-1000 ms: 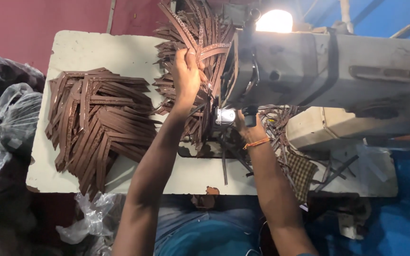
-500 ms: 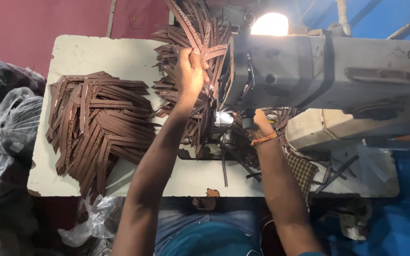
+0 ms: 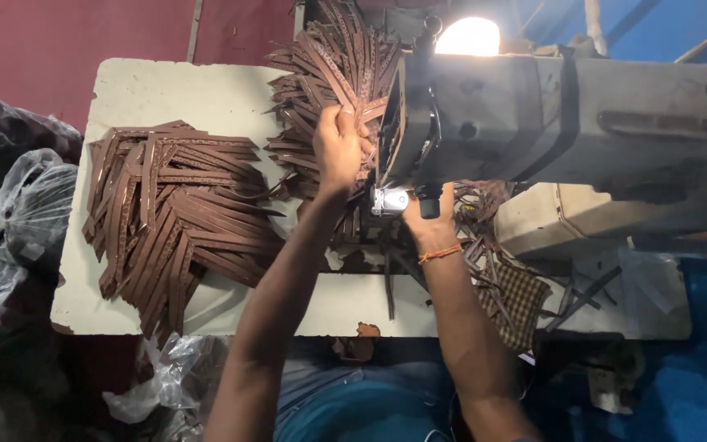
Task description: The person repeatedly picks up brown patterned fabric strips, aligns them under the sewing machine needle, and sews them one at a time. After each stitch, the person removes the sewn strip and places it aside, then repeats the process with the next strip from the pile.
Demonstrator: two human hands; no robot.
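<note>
Left hand (image 3: 339,147) closed its fingers on brown strips (image 3: 329,74) piled beside the sewing machine (image 3: 566,115). Right hand (image 3: 429,214) sat under the machine head, its fingers hidden. Another strip heap (image 3: 173,213) lay on the tabletop (image 3: 198,90).

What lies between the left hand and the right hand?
In the head view, the sewing machine's needle head and its metal foot part sit between the left hand and the right hand.

Both forearms showing bare, no sleeves reaching into view. Left hand (image 3: 339,147) wearing nothing: no ring, no band showing. Right hand (image 3: 429,219) mostly hiding behind machine head; thin orange thread band (image 3: 440,254) circling its wrist. Blue garment (image 3: 370,405) covering lap below.
</note>
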